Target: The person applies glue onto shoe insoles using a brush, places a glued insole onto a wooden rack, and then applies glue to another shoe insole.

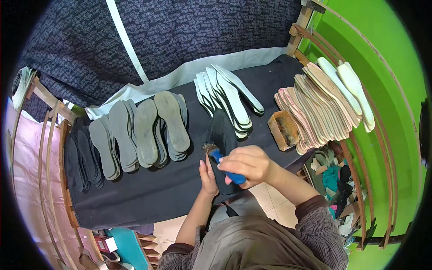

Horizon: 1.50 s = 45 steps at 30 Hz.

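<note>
My right hand is closed round the blue handle of a paintbrush. The brush's dark, caked bristles are against the left edge of a black insole, or very near it. My left hand supports that insole along its left side, and the rest of my grip is hidden beneath it. Beyond the insole, a fanned stack of white insoles lies on the black-covered table. To the right of my hands sits a small, stained, cut-open carton with dark residue inside.
Grey insoles lie in overlapping stacks at the left, beside black ones. A long row of pinkish-beige insoles fills the right end. Wooden rails flank the table. Scraps pile below right.
</note>
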Motion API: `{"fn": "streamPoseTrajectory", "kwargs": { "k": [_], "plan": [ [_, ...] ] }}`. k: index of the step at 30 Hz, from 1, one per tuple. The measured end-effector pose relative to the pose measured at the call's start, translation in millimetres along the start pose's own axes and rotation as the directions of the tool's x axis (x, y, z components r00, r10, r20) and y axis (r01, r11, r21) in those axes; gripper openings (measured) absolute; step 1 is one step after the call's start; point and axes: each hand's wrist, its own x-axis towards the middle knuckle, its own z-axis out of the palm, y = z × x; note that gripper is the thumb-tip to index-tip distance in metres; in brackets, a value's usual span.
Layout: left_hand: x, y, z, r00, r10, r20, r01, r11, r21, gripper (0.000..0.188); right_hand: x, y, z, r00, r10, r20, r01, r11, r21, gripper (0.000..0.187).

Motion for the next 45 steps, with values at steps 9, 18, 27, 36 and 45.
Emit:
{"fn": "streamPoseTrajectory", "kwargs": {
  "k": [9,18,27,36,45],
  "plan": [
    [-8.2,-0.3,4.6,0.92,-0.017,0.391,-0.245,0.754,0.609,0.071,4.2,15.3,-3.5,0.998,0.014,-0.059,-0.015,1.0,-0.018,0.026],
    [-8.0,-2.3,0.1,0.96,0.055,0.276,-0.2,0.823,0.532,0.068,2.6,18.9,0.9,1.0,0.009,-0.028,-0.009,1.0,-0.021,0.025],
    [-6.2,-2.8,8.6,0.976,0.066,0.207,-0.137,0.926,0.352,0.073,1.4,13.3,2.5,0.997,-0.054,0.052,0.053,0.998,0.02,0.032],
    [-6.9,3.2,-5.4,0.898,-0.079,0.433,-0.227,0.759,0.61,0.07,7.7,24.0,-10.2,0.997,0.037,-0.063,-0.04,0.998,-0.039,0.036],
    [-9.4,3.0,-4.8,0.888,-0.103,0.448,-0.231,0.743,0.629,0.074,15.7,30.6,-24.3,0.994,0.025,-0.105,-0.052,0.962,-0.267,0.016]
  ]
}}
